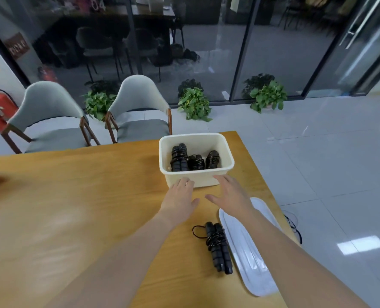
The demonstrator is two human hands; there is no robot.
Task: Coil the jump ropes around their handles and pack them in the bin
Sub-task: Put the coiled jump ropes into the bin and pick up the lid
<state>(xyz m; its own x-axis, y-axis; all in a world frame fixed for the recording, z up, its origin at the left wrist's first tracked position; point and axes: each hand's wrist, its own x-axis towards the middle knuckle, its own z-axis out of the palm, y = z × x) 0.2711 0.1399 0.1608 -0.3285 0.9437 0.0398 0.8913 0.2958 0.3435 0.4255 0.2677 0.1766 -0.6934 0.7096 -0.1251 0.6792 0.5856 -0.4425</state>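
Glossy pale floor tiles and dark glass partitions surround a wooden table (77,196) with a smooth, yellow-brown grained top. Near its far right corner stands a cream plastic bin (225,150), rectangular with rounded corners and a rolled rim. Three coiled jump ropes (194,160) stand inside it, each a black bundle of cord wound round paired ribbed handles. A fourth coiled jump rope (218,246) lies flat on the table nearer the person, one small loop of cord projecting at its left. Just beside it on the right lies a white lid (249,252), long, flat and round-ended. Both hands reach forward with fingers straight and spread, holding nothing: the left hand (182,194) touches the bin's near wall; the right hand (231,194) sits at the near wall, contact unclear. Two grey upholstered chairs (137,112) and three leafy potted plants (194,104) stand beyond the table.
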